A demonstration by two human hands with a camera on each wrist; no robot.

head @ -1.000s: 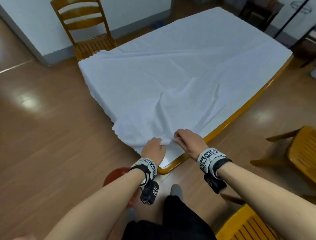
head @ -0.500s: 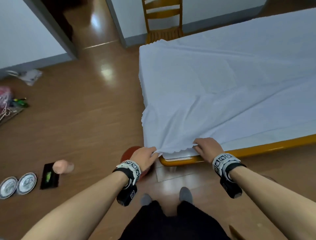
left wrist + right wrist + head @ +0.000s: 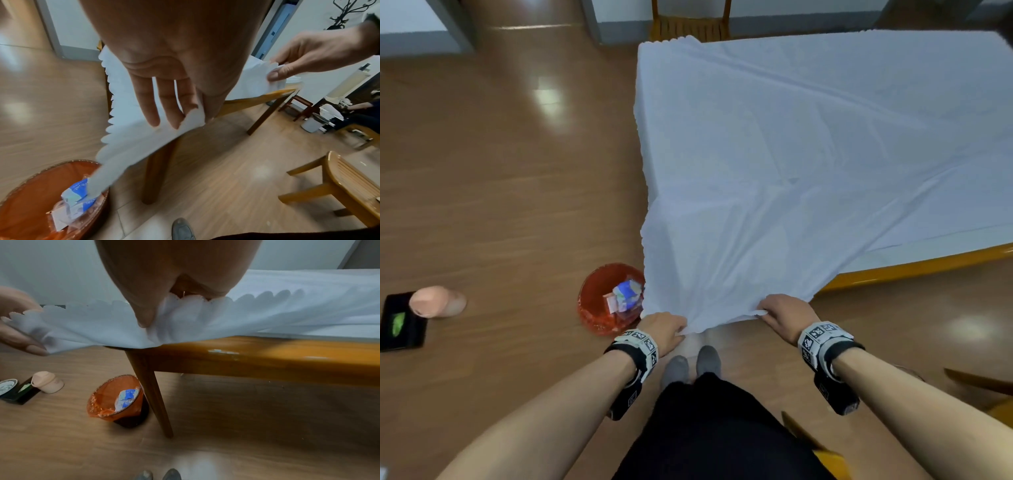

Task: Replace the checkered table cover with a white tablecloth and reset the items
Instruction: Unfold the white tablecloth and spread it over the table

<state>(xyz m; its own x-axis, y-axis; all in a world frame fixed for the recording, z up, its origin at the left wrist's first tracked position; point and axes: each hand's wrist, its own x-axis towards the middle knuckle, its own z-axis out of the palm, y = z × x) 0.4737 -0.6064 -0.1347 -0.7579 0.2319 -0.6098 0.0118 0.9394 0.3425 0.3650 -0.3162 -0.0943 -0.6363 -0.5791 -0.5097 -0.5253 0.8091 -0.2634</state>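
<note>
Both hands on the scalloped hem!
Left hand (image 3: 666,329) and right hand (image 3: 786,317) each pinch the white tablecloth (image 3: 808,154), spread over the wooden table (image 3: 914,265), its near corner lifted off.

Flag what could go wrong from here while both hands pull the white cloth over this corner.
1. The white tablecloth's hanging corner dangles into the orange-lined waste bin in the left wrist view; it could get soiled.
2. The left hand and right hand each pinch only the scalloped edge; a hard tug might slip the grip.
3. The table's wooden rim is bare on the right; pulling further this way could uncover more.
</note>
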